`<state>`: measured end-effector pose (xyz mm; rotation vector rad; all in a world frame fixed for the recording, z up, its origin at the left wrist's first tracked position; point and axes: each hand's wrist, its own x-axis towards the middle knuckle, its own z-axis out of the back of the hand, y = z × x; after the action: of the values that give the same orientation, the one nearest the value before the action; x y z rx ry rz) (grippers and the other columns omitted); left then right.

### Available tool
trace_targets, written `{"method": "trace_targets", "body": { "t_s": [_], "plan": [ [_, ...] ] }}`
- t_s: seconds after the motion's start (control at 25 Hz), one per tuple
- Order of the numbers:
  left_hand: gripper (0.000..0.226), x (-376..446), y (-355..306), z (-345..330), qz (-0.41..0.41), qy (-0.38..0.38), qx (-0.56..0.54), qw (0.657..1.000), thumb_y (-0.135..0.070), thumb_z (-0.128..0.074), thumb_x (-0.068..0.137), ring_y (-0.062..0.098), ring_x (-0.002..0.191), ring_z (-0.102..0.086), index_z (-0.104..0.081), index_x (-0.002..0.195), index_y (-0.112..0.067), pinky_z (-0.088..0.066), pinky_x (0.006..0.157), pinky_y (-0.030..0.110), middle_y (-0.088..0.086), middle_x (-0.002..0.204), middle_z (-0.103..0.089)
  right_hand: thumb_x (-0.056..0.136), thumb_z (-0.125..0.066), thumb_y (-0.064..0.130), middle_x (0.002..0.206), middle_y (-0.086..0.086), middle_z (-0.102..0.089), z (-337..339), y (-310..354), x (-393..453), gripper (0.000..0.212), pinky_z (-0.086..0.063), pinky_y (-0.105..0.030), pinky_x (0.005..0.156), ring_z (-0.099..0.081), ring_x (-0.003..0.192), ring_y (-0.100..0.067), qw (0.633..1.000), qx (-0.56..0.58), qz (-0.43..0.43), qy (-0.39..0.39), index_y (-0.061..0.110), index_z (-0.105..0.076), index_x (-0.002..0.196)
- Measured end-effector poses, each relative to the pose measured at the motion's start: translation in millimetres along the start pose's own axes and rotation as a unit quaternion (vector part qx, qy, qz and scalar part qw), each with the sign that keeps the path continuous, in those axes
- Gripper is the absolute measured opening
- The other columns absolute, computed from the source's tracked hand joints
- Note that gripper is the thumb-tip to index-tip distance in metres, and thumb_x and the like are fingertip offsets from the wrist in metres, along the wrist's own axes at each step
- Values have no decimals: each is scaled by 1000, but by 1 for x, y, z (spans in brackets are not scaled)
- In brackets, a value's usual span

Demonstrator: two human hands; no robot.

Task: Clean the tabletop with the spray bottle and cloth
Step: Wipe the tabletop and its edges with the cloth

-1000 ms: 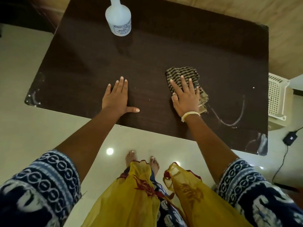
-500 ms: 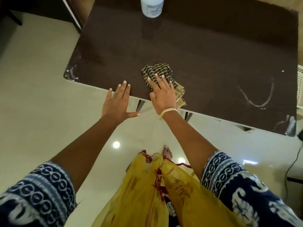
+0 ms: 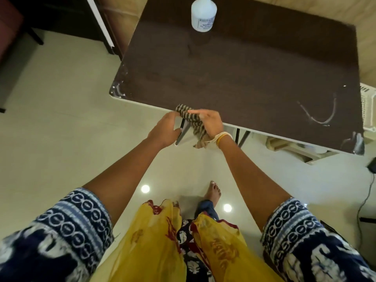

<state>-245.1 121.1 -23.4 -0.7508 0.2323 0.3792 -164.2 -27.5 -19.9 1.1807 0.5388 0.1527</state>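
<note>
The striped brown cloth point(image 3: 192, 123) hangs off the near edge of the dark brown tabletop point(image 3: 244, 74), held between both hands just in front of the table. My right hand point(image 3: 209, 121) grips its right side. My left hand point(image 3: 164, 129) holds its left end, with its fingers hidden behind the cloth. The white spray bottle point(image 3: 203, 14) stands upright at the far edge of the table, well away from both hands. A curved whitish smear point(image 3: 319, 115) marks the tabletop at the near right.
A white slatted crate point(image 3: 368, 106) stands past the table's right edge. A black adapter point(image 3: 372, 166) with its cable lies on the tiled floor at right. Dark furniture point(image 3: 61, 17) fills the far left. My bare foot point(image 3: 212, 192) stands near the table.
The cloth slid left along the table to the near edge and now hangs off it. My left hand left the tabletop and took hold of the cloth together with my right.
</note>
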Motion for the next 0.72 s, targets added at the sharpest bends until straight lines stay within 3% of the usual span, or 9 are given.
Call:
{"method": "trace_targets", "body": {
  "t_s": [0.08, 0.16, 0.2, 0.28, 0.36, 0.44, 0.56, 0.64, 0.72],
  "plan": [
    [60, 0, -14, 1, 32, 1, -58, 998, -29, -60, 94, 29, 133, -45, -36, 146, -12, -37, 108, 39, 11, 147, -45, 88, -53, 10, 109, -13, -72, 11, 1, -7, 31, -55, -24, 80, -71, 89, -10, 982, 175, -63, -8, 1, -72, 112],
    [59, 0, -33, 1, 106, 34, -159, 981, -43, -58, 94, 27, 124, -51, -40, 142, -15, -40, 104, 38, 8, 137, -52, 91, -48, 13, 113, -18, -69, 23, -4, -15, 33, -54, -39, 92, -68, 100, -27, 925, 358, -126, 0, -1, -71, 110],
    [54, 1, -43, 1, 151, 78, -239, 956, -52, -57, 92, 25, 115, -56, -47, 134, -18, -43, 101, 38, 6, 126, -57, 93, -44, 16, 108, -18, -69, 30, -8, -20, 33, -52, -42, 93, -67, 97, -30, 895, 419, -154, 2, 0, -72, 100],
    [51, 1, -62, -3, 201, 190, -399, 874, -63, -57, 87, 22, 98, -63, -61, 119, -22, -49, 94, 38, 2, 106, -66, 93, -41, 21, 89, -15, -65, 43, -15, -26, 33, -51, -39, 83, -64, 80, -27, 849, 488, -202, -7, 5, -67, 79],
    [49, 5, -84, -16, 189, 207, -496, 822, -53, -65, 87, 24, 101, -69, -65, 120, -18, -55, 91, 41, 4, 108, -73, 93, -42, 25, 86, -15, -63, 58, -17, -32, 33, -52, -37, 78, -63, 76, -26, 831, 518, -202, -3, 7, -65, 79],
    [36, 15, -109, -31, 180, 147, -549, 803, -33, -70, 90, 27, 99, -71, -64, 119, -14, -59, 82, 41, 9, 106, -74, 98, -38, 32, 98, -17, -68, 76, -18, -33, 41, -55, -38, 83, -67, 87, -28, 835, 523, -170, 9, 3, -68, 100],
    [27, 35, -152, -58, 171, 97, -524, 829, -15, -67, 92, 23, 92, -70, -59, 117, -21, -59, 76, 38, 7, 104, -71, 96, -48, 38, 122, -22, -61, 117, -27, -25, 48, -47, -49, 101, -60, 108, -34, 852, 499, -157, 29, 3, -58, 127],
    [32, 51, -176, -80, 175, 89, -468, 862, -12, -63, 93, 22, 95, -68, -57, 121, -25, -59, 78, 40, 6, 109, -69, 90, -60, 27, 112, -20, -65, 148, -35, -19, 35, -49, -46, 98, -62, 102, -33, 893, 419, -159, -22, 4, -64, 116],
    [34, 69, -202, -105, 165, 74, -412, 893, -12, -62, 94, 23, 98, -67, -57, 124, -27, -59, 79, 42, 4, 113, -67, 88, -63, 13, 91, -11, -70, 186, -48, -5, 10, -57, -36, 84, -66, 87, -26, 940, 283, -144, -122, 7, -68, 94]
  ]
}}
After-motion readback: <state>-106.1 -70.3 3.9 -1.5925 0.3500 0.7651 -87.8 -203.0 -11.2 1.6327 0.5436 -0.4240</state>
